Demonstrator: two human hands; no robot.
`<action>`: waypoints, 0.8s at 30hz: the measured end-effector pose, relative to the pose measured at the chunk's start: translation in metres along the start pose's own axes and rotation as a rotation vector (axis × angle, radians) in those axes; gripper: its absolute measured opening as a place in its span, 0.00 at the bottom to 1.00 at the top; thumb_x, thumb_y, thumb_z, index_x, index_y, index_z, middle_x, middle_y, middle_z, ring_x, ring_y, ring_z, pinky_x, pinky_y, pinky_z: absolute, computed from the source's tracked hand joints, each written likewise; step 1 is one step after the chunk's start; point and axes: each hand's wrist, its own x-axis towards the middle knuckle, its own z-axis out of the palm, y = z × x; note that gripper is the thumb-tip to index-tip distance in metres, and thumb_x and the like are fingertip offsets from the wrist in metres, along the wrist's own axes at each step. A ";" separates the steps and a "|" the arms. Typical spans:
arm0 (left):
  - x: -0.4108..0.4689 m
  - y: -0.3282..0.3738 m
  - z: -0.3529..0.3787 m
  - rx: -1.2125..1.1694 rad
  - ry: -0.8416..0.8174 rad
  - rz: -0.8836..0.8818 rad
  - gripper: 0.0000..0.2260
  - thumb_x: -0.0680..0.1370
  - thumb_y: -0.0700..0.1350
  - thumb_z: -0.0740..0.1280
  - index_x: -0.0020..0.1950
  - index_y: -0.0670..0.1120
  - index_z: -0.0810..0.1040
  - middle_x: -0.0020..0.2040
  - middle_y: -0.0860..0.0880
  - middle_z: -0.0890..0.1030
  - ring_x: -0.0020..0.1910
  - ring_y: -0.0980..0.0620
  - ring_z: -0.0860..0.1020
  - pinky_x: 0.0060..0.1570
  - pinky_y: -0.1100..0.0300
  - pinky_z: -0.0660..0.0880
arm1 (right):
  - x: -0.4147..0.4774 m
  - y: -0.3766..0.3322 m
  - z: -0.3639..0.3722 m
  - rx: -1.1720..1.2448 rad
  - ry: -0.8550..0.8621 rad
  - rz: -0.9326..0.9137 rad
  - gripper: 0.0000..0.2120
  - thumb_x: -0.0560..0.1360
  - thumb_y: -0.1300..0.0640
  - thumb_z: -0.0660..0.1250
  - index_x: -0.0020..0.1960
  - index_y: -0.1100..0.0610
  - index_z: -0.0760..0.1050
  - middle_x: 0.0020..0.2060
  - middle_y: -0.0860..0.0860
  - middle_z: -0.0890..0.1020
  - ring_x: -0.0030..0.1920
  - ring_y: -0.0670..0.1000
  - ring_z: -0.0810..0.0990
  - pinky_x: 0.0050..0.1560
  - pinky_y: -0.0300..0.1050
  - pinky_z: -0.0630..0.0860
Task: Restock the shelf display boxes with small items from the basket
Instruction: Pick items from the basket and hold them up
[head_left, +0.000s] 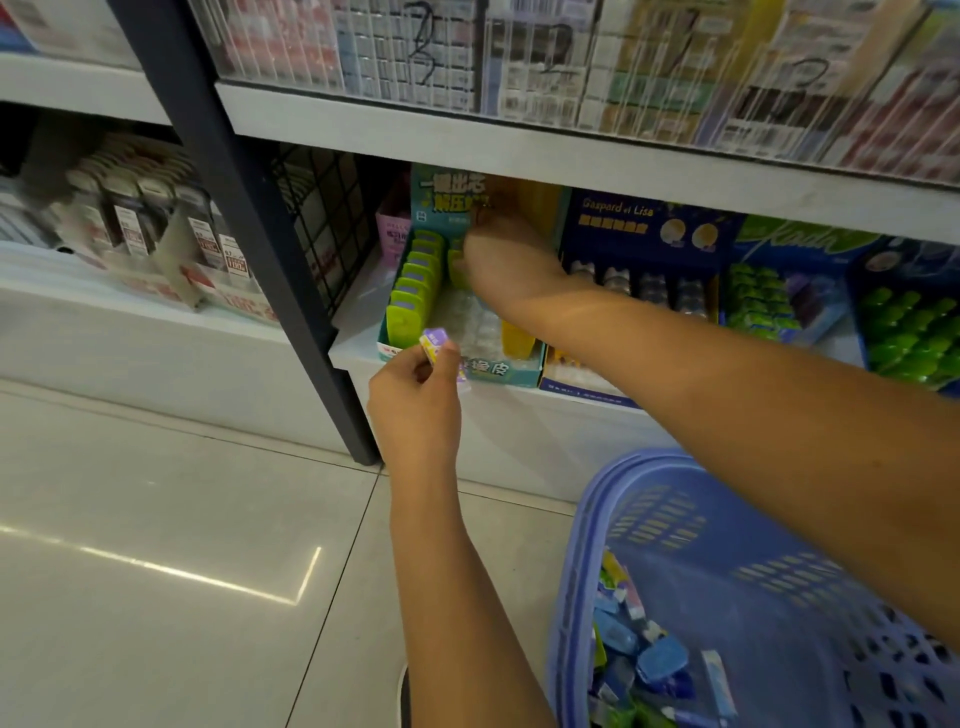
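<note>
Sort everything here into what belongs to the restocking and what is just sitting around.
Job: left hand pinching a purple item; right hand in the teal display box; blue basket of small items.
Idle now: dark blue box; green items; packs on the left shelf.

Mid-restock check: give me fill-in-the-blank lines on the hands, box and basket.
1. Fingers of the ____ hand pinch a small purple packet.
2. The right hand reaches into the teal display box, which stands on a ____.
3. Loose items lie in the basket, which is ____.
Missing: left; shelf; blue.
</note>
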 end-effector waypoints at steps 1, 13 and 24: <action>0.000 0.000 -0.001 0.003 -0.008 -0.005 0.15 0.77 0.48 0.66 0.38 0.37 0.78 0.34 0.38 0.76 0.32 0.51 0.68 0.36 0.56 0.66 | 0.001 0.001 0.001 -0.038 0.004 -0.013 0.16 0.78 0.60 0.61 0.62 0.68 0.71 0.62 0.63 0.72 0.64 0.62 0.69 0.56 0.46 0.68; -0.026 0.018 -0.007 -0.399 -0.391 -0.091 0.11 0.83 0.45 0.56 0.55 0.47 0.79 0.41 0.50 0.83 0.32 0.56 0.73 0.30 0.65 0.71 | -0.090 0.031 -0.038 0.772 -0.066 0.001 0.10 0.78 0.56 0.64 0.56 0.57 0.80 0.39 0.43 0.82 0.37 0.37 0.78 0.35 0.27 0.71; -0.091 0.050 0.071 -0.170 -0.777 0.131 0.03 0.80 0.39 0.62 0.52 0.41 0.73 0.41 0.47 0.82 0.37 0.57 0.80 0.38 0.64 0.77 | -0.203 0.126 -0.051 1.208 0.124 0.240 0.06 0.69 0.62 0.73 0.44 0.53 0.79 0.38 0.52 0.83 0.37 0.46 0.82 0.40 0.37 0.79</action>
